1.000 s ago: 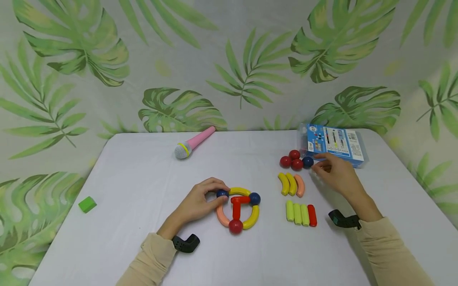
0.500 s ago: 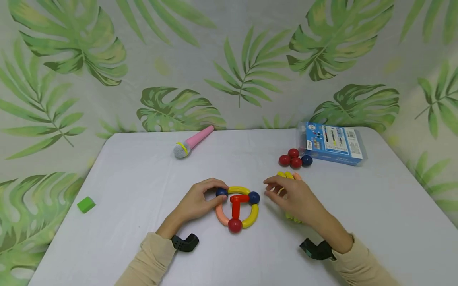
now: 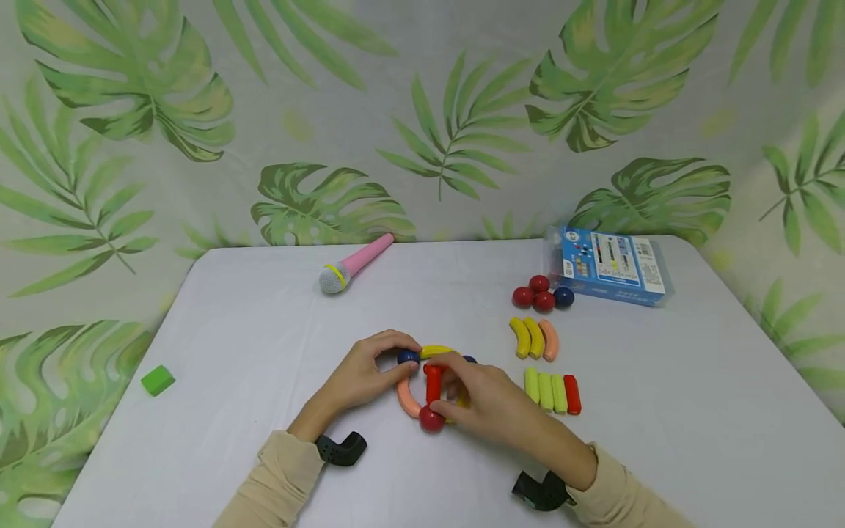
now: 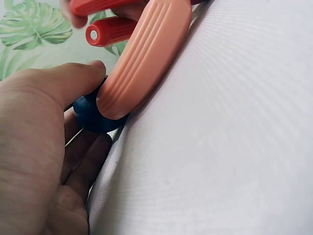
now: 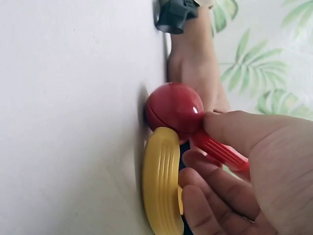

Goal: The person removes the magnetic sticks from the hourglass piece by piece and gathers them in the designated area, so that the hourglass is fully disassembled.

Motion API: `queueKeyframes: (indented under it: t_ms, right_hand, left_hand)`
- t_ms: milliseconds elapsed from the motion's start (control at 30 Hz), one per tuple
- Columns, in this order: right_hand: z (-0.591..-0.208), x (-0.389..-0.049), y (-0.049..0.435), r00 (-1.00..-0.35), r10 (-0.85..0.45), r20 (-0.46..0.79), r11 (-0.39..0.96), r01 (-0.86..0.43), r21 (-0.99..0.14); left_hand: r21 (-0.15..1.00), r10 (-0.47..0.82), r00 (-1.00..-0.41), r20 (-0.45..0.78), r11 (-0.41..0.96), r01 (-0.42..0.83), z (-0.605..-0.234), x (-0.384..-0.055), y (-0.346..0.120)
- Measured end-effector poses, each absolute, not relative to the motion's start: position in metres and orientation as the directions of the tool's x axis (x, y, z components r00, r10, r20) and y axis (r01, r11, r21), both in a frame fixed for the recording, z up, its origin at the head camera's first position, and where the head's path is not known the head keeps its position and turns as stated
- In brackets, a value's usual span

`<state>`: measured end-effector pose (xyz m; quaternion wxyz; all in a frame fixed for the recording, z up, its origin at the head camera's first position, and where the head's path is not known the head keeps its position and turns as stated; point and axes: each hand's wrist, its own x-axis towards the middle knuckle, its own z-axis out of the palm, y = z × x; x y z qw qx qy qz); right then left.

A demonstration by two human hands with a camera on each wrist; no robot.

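In the head view my left hand (image 3: 366, 370) pinches a dark blue ball (image 4: 90, 115) between thumb and fingers. That ball is part of a ring of curved magnetic sticks, with a salmon stick (image 4: 146, 58) joined to it and a yellow stick (image 3: 436, 352) at the far side. A red ball (image 5: 175, 107) sits at the near side, with a red rod (image 3: 433, 385) standing off it inside the ring. My right hand (image 3: 491, 400) grips around this red rod, thumb by the red ball and index finger at the rod's far end. It hides the ring's right side.
Right of the ring lie red balls (image 3: 543, 301) with a blue ball (image 3: 564, 297), loose curved sticks (image 3: 533, 337), and lime rods (image 3: 545, 391) beside a red rod (image 3: 572, 394). Behind them is a blue toy box (image 3: 610, 265). A pink microphone (image 3: 359, 262) and green block (image 3: 158, 380) lie leftward.
My right hand has moved from beside the blue ball near the box, leftward and nearer, to the red rod in the ring. The left hand stays on its blue ball.
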<state>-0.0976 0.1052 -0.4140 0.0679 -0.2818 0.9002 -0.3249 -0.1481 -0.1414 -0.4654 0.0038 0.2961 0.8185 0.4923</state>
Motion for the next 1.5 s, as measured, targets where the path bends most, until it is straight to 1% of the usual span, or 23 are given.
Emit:
queueKeyframes:
  t_ms: [67,200,267,333,500,633,800,967,1100,1333,1500]
  right_hand:
    - [-0.415,-0.097,0.104,-0.829,-0.552,0.092,0.617,-0.48,-0.624]
    - [-0.417,-0.095,0.104,-0.815,-0.557,0.158,0.619,-0.535,-0.576]
    - [-0.417,-0.094,0.105,-0.813,-0.556,0.17,0.634,-0.548,-0.545]
    - [-0.415,-0.094,0.106,-0.816,-0.555,0.159,0.644,-0.543,-0.539]
    - [-0.406,-0.091,0.118,-0.846,-0.522,0.106,0.66,-0.48,-0.578]
    - [-0.402,-0.089,0.134,-0.882,-0.465,0.078,0.689,-0.416,-0.594]
    - [-0.4,-0.087,0.162,-0.921,-0.385,0.061,0.737,-0.346,-0.58]
    - [-0.403,-0.085,0.195,-0.939,-0.326,0.107,0.766,-0.329,-0.552]
    - [-0.405,-0.084,0.224,-0.953,-0.282,0.114,0.785,-0.298,-0.543]
    - [-0.417,-0.078,0.269,-0.981,-0.177,0.086,0.838,-0.196,-0.51]
    - [-0.429,-0.075,0.285,-0.986,-0.156,0.053,0.862,-0.162,-0.48]
  left_hand:
    - [0.805,0.487,-0.823,0.292,0.339,0.486,-0.466,-0.148,-0.142]
    - [0.801,0.484,-0.821,0.302,0.338,0.494,-0.466,-0.147,-0.142]
    - [0.802,0.484,-0.822,0.301,0.338,0.492,-0.466,-0.146,-0.143]
    - [0.805,0.483,-0.825,0.293,0.341,0.485,-0.466,-0.146,-0.143]
    - [0.81,0.485,-0.831,0.271,0.353,0.469,-0.465,-0.145,-0.142]
    - [0.812,0.484,-0.837,0.253,0.365,0.456,-0.464,-0.146,-0.141]
    - [0.813,0.481,-0.845,0.235,0.379,0.442,-0.464,-0.146,-0.141]
    - [0.817,0.481,-0.849,0.221,0.384,0.43,-0.464,-0.145,-0.141]
    - [0.812,0.48,-0.848,0.226,0.388,0.436,-0.464,-0.146,-0.141]
    - [0.802,0.485,-0.836,0.258,0.374,0.465,-0.464,-0.147,-0.14]
    - [0.812,0.478,-0.843,0.244,0.375,0.448,-0.464,-0.146,-0.14]
